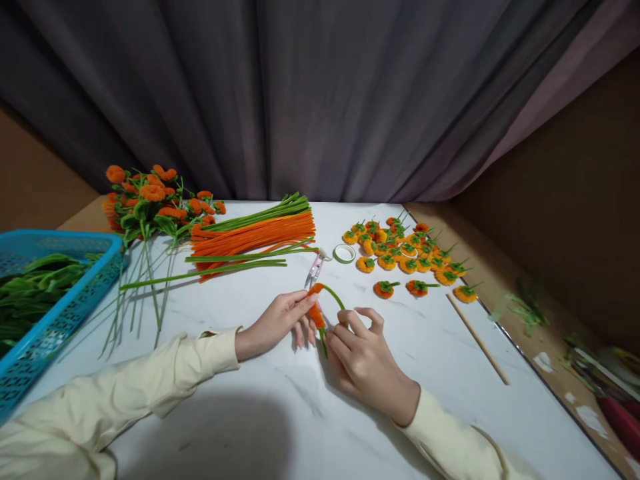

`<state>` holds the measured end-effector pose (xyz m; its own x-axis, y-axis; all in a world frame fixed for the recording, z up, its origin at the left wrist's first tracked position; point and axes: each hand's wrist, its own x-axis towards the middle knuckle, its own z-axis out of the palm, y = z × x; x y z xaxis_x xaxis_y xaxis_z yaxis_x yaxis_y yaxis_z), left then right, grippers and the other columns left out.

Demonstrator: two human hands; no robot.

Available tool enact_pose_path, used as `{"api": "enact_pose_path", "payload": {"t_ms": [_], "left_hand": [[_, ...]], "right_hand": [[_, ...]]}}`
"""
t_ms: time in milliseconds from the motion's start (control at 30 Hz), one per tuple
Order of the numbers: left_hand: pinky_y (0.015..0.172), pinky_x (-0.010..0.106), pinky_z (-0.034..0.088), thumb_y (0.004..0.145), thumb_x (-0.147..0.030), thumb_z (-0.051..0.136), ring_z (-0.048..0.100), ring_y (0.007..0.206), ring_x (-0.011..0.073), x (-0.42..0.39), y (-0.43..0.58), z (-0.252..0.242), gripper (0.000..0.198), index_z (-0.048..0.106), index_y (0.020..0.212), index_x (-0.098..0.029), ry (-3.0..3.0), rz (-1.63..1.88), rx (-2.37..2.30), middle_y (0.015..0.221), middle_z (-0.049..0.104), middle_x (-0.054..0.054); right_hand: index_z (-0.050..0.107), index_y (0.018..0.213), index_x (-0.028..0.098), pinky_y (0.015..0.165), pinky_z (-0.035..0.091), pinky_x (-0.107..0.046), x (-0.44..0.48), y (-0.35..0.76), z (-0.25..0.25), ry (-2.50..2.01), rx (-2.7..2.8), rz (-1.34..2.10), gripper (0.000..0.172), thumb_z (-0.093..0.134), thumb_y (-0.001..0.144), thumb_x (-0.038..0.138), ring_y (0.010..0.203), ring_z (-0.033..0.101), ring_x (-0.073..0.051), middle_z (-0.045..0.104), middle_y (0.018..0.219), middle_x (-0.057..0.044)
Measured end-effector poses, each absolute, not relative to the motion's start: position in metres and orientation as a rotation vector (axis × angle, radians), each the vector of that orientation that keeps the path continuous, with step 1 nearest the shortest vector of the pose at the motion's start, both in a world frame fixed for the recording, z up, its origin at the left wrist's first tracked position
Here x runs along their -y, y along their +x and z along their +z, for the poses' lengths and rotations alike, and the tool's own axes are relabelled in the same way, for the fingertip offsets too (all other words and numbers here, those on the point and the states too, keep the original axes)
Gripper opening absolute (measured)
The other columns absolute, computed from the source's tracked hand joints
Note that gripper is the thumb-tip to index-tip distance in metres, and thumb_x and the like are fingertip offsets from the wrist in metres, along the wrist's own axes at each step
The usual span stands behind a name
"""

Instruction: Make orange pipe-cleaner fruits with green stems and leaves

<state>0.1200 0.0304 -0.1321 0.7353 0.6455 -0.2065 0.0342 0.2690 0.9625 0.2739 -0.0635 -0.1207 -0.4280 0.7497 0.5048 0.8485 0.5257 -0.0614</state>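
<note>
Between thumb and fingers, my left hand (281,323) pinches a short roll of orange pipe cleaner (316,315) above the white tabletop. A green pipe cleaner (334,294) arches out of the roll's top toward my right hand (371,363), and a green end also sticks out below. My right hand's fingers are closed around the green pipe cleaner's far end; the fingertips are partly hidden. Just beyond the roll lie small pink-handled scissors or snips (315,268). A roll of green tape (344,253) sits beside them.
Orange pipe cleaners (260,233) and green pipe cleaners (270,212) lie at the back. Finished orange flowers (153,193) are piled at back left. A blue basket (60,327) holds green leaves. Several small flower heads (387,262) and a wooden stick (477,340) lie at right.
</note>
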Motion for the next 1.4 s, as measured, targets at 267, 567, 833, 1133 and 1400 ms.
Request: {"api": "enact_pose_path", "payload": {"t_ms": [267,567,833,1133,1400], "left_hand": [[0.025,0.013,0.016,0.086,-0.05,0.048,0.023,0.023,0.002,-0.028,0.118,-0.129,0.039,0.058,0.083,-0.013,1.037,0.378,-0.656,0.036,0.041,-0.008],[0.031,0.013,0.025,0.081,-0.038,0.059,0.037,0.033,0.0043,-0.03,0.119,-0.131,0.026,0.058,0.081,-0.012,0.75,0.387,-0.627,0.046,0.049,-0.004],[0.03,0.013,0.025,0.084,-0.039,0.055,0.036,0.03,0.0033,-0.028,0.12,-0.129,0.03,0.058,0.078,-0.01,0.742,0.387,-0.6,0.045,0.051,-0.003],[0.03,0.012,0.025,0.088,-0.04,0.051,0.035,0.027,0.0031,-0.031,0.118,-0.129,0.034,0.054,0.068,-0.012,0.797,0.371,-0.551,0.04,0.049,-0.004],[0.029,0.013,0.028,0.088,-0.04,0.049,0.04,0.028,0.0056,-0.033,0.115,-0.122,0.034,0.056,0.072,-0.011,0.824,0.38,-0.507,0.042,0.053,-0.001]], "right_hand": [[0.058,0.073,0.013,0.083,0.03,-0.038,0.063,0.268,-0.129,-1.309,2.235,-0.426,0.015,0.048,0.08,0.005,0.082,0.051,-0.019,0.057,0.063,-0.003],[0.059,0.075,0.012,0.081,0.031,-0.036,0.063,0.265,-0.135,-1.298,2.212,-0.491,0.015,0.049,0.082,0.004,0.082,0.052,-0.019,0.056,0.062,-0.002],[0.061,0.083,0.011,0.081,0.032,-0.036,0.065,0.262,-0.136,-1.309,2.167,-0.555,0.012,0.05,0.082,0.006,0.086,0.053,-0.02,0.058,0.065,-0.003],[0.061,0.093,0.012,0.084,0.027,-0.038,0.063,0.266,-0.132,-1.38,2.123,-0.384,0.016,0.05,0.083,0.007,0.088,0.052,-0.019,0.063,0.074,-0.003],[0.058,0.094,0.013,0.082,0.024,-0.038,0.064,0.272,-0.131,-1.317,2.183,-0.239,0.019,0.047,0.08,0.006,0.089,0.05,-0.02,0.063,0.076,-0.003]]}}
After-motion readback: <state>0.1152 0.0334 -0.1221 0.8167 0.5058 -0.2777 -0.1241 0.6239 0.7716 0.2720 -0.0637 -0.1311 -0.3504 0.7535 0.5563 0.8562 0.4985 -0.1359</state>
